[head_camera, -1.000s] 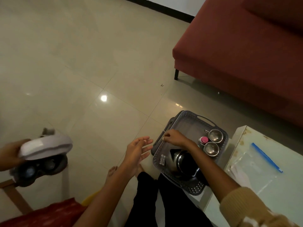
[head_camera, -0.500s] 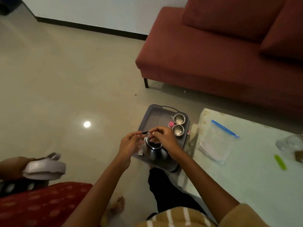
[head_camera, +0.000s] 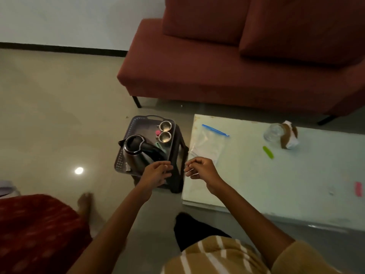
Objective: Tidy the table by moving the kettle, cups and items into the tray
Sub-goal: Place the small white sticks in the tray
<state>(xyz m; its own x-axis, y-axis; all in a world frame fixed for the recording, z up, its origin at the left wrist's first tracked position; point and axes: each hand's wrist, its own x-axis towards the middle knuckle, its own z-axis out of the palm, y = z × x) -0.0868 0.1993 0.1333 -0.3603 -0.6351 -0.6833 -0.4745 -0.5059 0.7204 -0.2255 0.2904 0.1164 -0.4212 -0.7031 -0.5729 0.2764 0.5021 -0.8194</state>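
A grey perforated tray (head_camera: 138, 123) rests on a dark stool left of the white table (head_camera: 276, 184). In the tray stand a steel kettle (head_camera: 136, 149) with a black lid and handle, two small steel cups (head_camera: 165, 125) (head_camera: 165, 136) and a small pink item (head_camera: 157, 132). My left hand (head_camera: 157, 173) hovers over the tray's near right corner, fingers apart, holding nothing. My right hand (head_camera: 201, 168) hangs over the table's left edge, fingers loosely curled and empty. On the table lie a clear zip bag (head_camera: 209, 143) with a blue seal, a green item (head_camera: 268, 152), a tipped glass jar (head_camera: 273, 132) and a pink item (head_camera: 358, 188).
A dark red sofa (head_camera: 237, 76) stands behind the table and tray. A red patterned cushion (head_camera: 35, 232) fills the lower left. My bare foot (head_camera: 85, 202) is on the tiled floor (head_camera: 59, 115), and my dark trouser leg (head_camera: 189, 226) is beside the table's near edge.
Both hands have let go of the kettle's top and pulled back toward me. The view has swung right, showing more of the table; another person's hand with a headset has left the frame.
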